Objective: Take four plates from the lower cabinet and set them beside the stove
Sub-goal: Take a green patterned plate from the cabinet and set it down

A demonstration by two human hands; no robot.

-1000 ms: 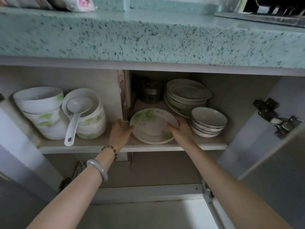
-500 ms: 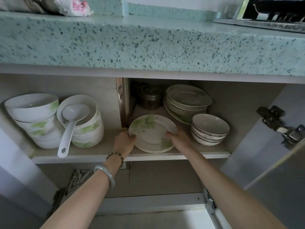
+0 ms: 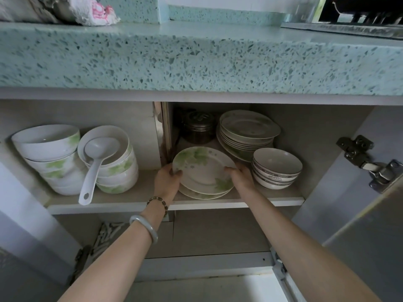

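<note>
Both your hands are inside the lower cabinet point(image 3: 316, 127), on the small stack of green-leaf plates point(image 3: 204, 171) that lies at the front of the shelf point(image 3: 272, 198). Your left hand point(image 3: 166, 180) grips the stack's left rim with the thumb over the top plate's edge, and your right hand point(image 3: 241, 177) grips the right rim the same way; the upper plates look tilted up off the ones beneath, near edge raised, though how many you hold I cannot tell. Behind the leaf plates stands a dark metal canister point(image 3: 198, 127), and to its right a taller pile of plain plates point(image 3: 247, 131). Just right of the leaf plates, close to your right hand, sit nested bowls with lettered bands point(image 3: 277, 168). Left of the plates, past the cabinet's divider point(image 3: 162, 131), stand green-patterned bowls point(image 3: 50, 158) and a white ladle point(image 3: 96, 162) resting in one stack. The speckled counter point(image 3: 196, 59) runs above the plates
</note>
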